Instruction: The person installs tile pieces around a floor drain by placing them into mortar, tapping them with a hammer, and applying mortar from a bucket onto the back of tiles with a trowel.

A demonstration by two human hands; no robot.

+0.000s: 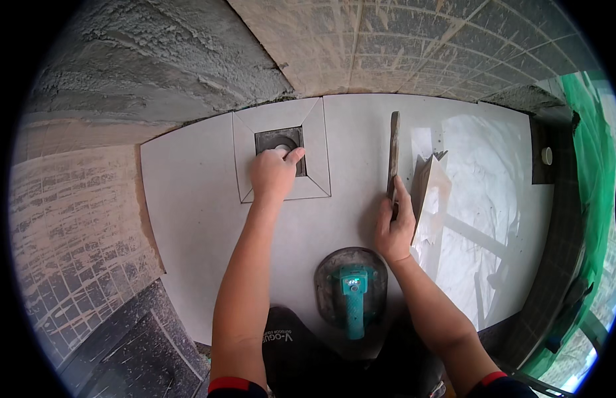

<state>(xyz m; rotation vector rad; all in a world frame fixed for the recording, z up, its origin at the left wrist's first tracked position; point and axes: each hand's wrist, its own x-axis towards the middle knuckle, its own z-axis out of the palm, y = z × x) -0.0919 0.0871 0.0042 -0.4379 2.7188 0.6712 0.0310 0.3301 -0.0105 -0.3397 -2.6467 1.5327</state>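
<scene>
My left hand (273,174) reaches into the square drain opening (271,138) cut in the pale floor tile, its fingers closed on a pale round piece (281,147) whose full shape is hidden. Mitred tile strips (250,159) frame the opening. My right hand (395,219) grips a long, narrow, dark bar (394,142) that points away from me over the tile. Just right of this hand are angular pale, translucent sheets (429,189) near a large sheet of glossy white material (484,192).
A teal-handled suction tool (353,302) rests between my knees. Rough cement (155,53) and tiled walls (427,46) border the floor. A small white pipe end (546,156) sits in a dark cutout at right, beside green netting (590,219). Dark slabs (122,351) lie lower left.
</scene>
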